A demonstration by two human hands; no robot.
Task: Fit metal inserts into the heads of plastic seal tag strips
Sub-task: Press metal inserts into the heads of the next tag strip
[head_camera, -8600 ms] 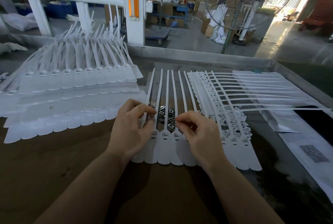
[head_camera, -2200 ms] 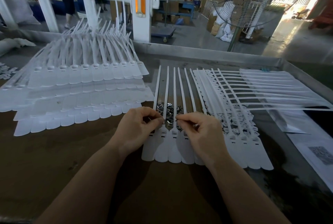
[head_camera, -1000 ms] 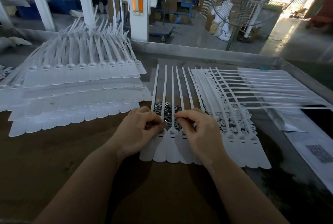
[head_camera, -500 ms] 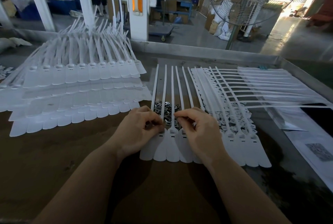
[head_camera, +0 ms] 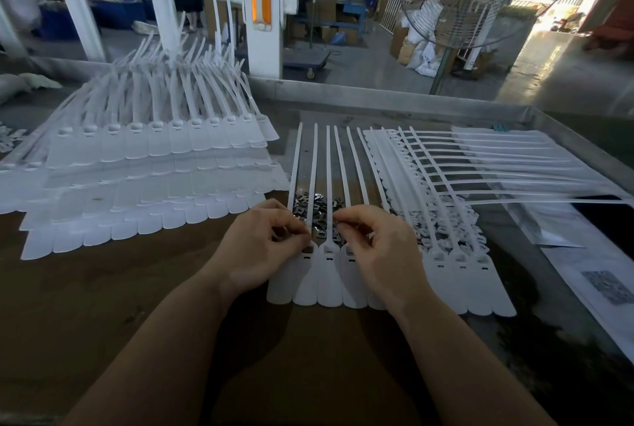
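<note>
1. While both hands hover over the row of white seal tag strips on the brown table, the left hand has its fingers curled and pinching something tiny, can't tell what.
2. The right hand has thumb and forefinger pinched at a strip head, contents hidden too.
3. The loose metal inserts sit in a pile under the strip tails, just past the fingertips.
4. A big stack of strips lies off to the left, more strips on the right.
</note>
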